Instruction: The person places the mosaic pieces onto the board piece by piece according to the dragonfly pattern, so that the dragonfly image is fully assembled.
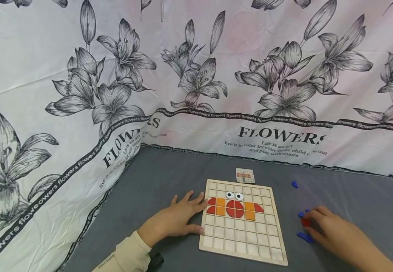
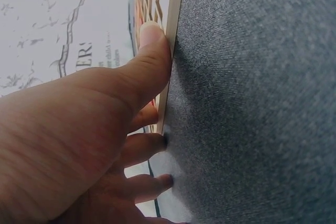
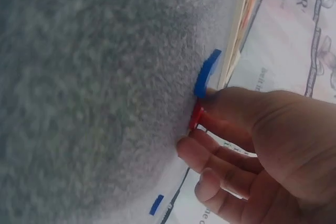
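A wooden grid board (image 1: 231, 245) lies on the grey cloth. Set in it are two eye discs (image 1: 234, 195), a red circle of quarter pieces (image 1: 235, 209), orange squares (image 1: 249, 215) and red quarter pieces (image 1: 211, 206) at the sides. My left hand (image 1: 174, 221) rests at the board's left edge with fingers spread, its thumb (image 2: 149, 38) on the rim. To the board's right, my right hand (image 1: 335, 232) pinches a red quarter piece (image 3: 196, 115) between thumb and finger. A blue piece (image 3: 207, 74) lies against that thumb.
A small pattern card (image 1: 245, 175) lies behind the board. One blue piece (image 1: 295, 184) sits apart at the back right; another blue piece (image 1: 301, 214) is beside the right fingertips. Flower-printed cloth (image 1: 196, 75) hangs behind the table. A dark object (image 1: 155, 261) shows by the left sleeve.
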`<state>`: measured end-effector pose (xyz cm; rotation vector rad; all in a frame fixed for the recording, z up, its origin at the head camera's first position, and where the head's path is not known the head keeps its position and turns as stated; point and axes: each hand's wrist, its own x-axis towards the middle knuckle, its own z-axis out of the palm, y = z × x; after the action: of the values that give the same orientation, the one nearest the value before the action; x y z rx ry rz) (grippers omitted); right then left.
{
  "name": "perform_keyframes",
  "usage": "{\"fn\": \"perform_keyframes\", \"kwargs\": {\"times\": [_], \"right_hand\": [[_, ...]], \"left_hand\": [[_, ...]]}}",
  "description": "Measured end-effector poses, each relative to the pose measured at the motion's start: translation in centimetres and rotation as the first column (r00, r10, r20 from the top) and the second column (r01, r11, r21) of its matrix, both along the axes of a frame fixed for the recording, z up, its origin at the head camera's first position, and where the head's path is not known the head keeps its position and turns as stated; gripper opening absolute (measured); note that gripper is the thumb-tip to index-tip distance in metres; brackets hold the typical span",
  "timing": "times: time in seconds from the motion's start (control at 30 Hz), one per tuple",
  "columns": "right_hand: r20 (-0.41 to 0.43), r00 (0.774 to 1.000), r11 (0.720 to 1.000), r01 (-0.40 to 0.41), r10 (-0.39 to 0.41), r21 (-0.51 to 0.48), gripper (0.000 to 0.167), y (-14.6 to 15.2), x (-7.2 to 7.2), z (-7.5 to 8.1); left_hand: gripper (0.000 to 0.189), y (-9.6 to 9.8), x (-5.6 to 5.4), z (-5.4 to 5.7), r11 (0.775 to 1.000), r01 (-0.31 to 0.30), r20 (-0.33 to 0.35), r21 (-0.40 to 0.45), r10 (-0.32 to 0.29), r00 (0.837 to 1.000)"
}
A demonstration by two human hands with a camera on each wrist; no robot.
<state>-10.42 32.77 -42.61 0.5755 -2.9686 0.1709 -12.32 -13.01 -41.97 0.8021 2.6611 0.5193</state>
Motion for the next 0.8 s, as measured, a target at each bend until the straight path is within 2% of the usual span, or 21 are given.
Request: {"fn": "perform_keyframes", "kwargs": {"times": [0.17, 0.37, 0.53, 0.67, 0.8], "right_hand": [[-0.064, 0.997, 0.999, -0.038, 0.036, -0.024, 0.025, -0.7, -0.3, -0.1], [-0.002, 0.999, 0.999, -0.035, 0.035, -0.017, 0.029, -1.4, -0.9, -0.1], [0.032, 0.997, 0.998, -0.064, 0.065, -0.012, 0.031, -2.1, -1.3, -0.3], [-0.002, 0.995, 0.994, -0.102, 0.102, -0.026, 0.033, -2.9, -1.6, 0.0], [-0.103, 0.972, 0.974, -0.218, 0.211, -0.062, 0.035, -4.2, -1.9, 0.5]], "left_hand": [[0.086, -0.1, -0.1, -0.1, 1.0, -0.008, 0.006, -0.006, 0.008, 1.0], [0.087, -0.1, -0.1, -0.1, 1.0, -0.004, 0.01, -0.006, 0.004, 1.0], [0.087, -0.1, 0.0, -0.1, 1.0, -0.009, 0.019, -0.011, 0.01, 1.0], [0.087, -0.1, 0.0, -0.1, 1.0, -0.004, 0.01, -0.009, 0.004, 1.0], [0.086, -0.1, -0.1, 0.2, 1.0, 0.002, 0.002, -0.005, -0.002, 1.0]]}}
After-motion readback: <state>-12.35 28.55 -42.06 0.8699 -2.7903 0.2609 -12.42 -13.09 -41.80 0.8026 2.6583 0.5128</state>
